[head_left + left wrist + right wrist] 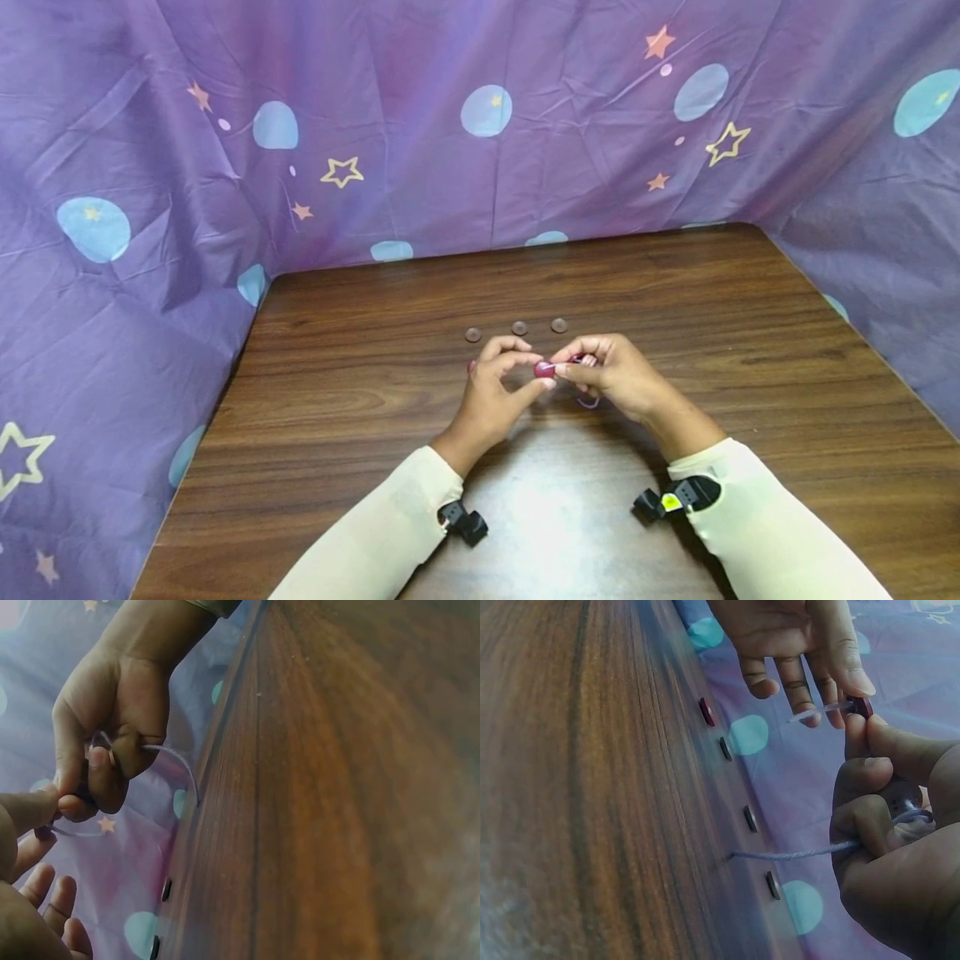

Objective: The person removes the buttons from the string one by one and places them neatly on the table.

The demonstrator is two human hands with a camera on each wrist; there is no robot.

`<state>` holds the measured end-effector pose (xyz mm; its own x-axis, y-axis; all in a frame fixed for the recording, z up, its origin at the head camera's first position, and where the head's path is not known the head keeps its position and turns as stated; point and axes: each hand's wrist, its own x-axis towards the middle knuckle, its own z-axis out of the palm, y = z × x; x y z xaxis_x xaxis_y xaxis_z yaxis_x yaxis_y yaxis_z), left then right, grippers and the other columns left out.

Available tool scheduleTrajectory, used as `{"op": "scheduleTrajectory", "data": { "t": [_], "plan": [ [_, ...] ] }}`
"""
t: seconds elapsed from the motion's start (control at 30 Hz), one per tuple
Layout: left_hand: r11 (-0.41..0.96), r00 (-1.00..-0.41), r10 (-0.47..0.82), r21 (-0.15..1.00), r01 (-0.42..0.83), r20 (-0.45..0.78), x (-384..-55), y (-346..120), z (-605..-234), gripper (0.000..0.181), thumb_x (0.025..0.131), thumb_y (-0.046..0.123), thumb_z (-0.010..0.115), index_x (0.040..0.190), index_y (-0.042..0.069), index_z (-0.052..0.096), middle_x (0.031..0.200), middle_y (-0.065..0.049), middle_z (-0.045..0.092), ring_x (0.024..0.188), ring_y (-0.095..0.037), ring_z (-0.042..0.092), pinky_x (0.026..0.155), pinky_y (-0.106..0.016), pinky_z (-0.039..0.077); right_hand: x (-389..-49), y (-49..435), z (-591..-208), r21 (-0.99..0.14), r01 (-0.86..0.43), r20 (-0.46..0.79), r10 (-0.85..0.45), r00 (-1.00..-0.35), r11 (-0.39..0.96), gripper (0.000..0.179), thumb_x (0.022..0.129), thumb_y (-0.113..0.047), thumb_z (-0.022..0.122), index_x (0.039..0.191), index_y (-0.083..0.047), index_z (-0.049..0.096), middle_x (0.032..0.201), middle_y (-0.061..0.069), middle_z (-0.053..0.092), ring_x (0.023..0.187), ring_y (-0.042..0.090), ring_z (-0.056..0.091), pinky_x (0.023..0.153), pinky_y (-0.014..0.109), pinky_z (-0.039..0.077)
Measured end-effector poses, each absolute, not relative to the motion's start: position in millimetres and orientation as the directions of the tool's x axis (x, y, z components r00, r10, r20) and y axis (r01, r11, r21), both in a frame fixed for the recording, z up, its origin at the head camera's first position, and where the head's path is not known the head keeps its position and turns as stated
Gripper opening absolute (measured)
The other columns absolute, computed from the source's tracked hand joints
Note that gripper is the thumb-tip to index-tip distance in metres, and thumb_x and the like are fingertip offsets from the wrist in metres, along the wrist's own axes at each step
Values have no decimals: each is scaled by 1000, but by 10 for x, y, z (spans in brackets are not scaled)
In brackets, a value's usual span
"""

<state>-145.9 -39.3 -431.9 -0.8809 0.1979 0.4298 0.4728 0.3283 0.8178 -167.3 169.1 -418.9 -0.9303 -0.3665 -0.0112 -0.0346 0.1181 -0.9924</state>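
My left hand (491,392) pinches a small red button (543,369) between thumb and fingertips, its other fingers spread loosely. In the right wrist view, a pale end of the lilac cord (817,714) sticks out of this red button (864,707). My right hand (622,379) meets it from the other side, thumb and forefinger tips at the button's edge. Its remaining fingers curl round the cord, whose tail (787,856) hangs out past them to the table. Something dark and round (901,793) shows partly within the right palm, mostly hidden by fingers.
Three brown buttons, left (472,334), middle (520,328) and right (558,325), lie in a row beyond the hands on the wooden table (360,333). Another red button (707,712) lies near the left hand. A purple patterned cloth (420,125) hangs around the table.
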Motion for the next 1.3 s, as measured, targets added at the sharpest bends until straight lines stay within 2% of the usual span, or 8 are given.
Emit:
{"op": "scheduleTrajectory", "data": {
  "t": [0.2, 0.33, 0.6, 0.9, 0.97, 1.17, 1.3],
  "plan": [
    [298, -866, 199, 814, 499, 458, -1474, -406, -4338, 27, 77, 18, 84, 101, 11, 76, 119, -12, 62, 118, -20, 56, 104, -36, 39, -1678, 1687, -4182, -992, -29, -17, -361, -933, 120, 11, 89, -14, 72, 94, -5, 69, 61, -2, 57, 51, 8, 50, 45, 26, 44],
    [285, -854, 202, 806, 519, 479, -1487, -423, -4352, 27, 77, 17, 84, 102, 10, 76, 119, -13, 61, 117, -22, 57, 103, -35, 45, -1683, 1689, -4183, -993, -16, -25, -353, -935, 113, 12, 90, -15, 71, 95, -4, 68, 61, -1, 58, 52, 8, 50, 45, 26, 43],
    [314, -862, 165, 803, 507, 480, -1537, -481, -4386, 28, 76, 20, 85, 101, 11, 76, 120, -9, 60, 117, -20, 57, 106, -34, 44, -1683, 1688, -4178, -993, -25, -16, -343, -939, 115, 19, 91, -16, 71, 97, 1, 66, 64, 3, 59, 53, 8, 50, 44, 24, 42],
    [364, -867, 140, 789, 494, 478, -1625, -555, -4423, 28, 76, 22, 86, 100, 12, 76, 117, -10, 61, 114, -17, 57, 102, -33, 46, -1672, 1686, -4158, -996, 12, -41, -342, -939, 88, 12, 92, -16, 69, 95, -5, 66, 63, -1, 58, 53, 7, 49, 46, 22, 41],
    [355, -864, 134, 790, 499, 486, -1641, -563, -4427, 28, 75, 21, 87, 100, 11, 76, 117, -11, 60, 113, -19, 57, 99, -35, 48, -1676, 1684, -4162, -996, 14, -43, -342, -939, 86, 13, 92, -16, 70, 95, -4, 66, 64, -1, 58, 53, 7, 49, 46, 22, 41],
    [329, -872, 111, 811, 484, 476, -1663, -602, -4440, 29, 75, 20, 87, 100, 9, 76, 116, -12, 60, 99, -32, 60, 76, -47, 50, -1692, 1686, -4180, -997, 12, -39, -341, -939, 82, 13, 92, -15, 68, 95, -3, 65, 64, -2, 58, 54, 6, 48, 46, 22, 41],
    [343, -881, 104, 815, 467, 461, -1684, -630, -4444, 30, 76, 21, 86, 101, 9, 76, 118, -15, 60, 97, -30, 59, 74, -47, 49, -1698, 1684, -4191, -997, 9, -34, -343, -939, 72, 10, 93, -13, 67, 94, -3, 65, 65, -1, 57, 54, 7, 48, 46, 21, 39]
  ]
}}
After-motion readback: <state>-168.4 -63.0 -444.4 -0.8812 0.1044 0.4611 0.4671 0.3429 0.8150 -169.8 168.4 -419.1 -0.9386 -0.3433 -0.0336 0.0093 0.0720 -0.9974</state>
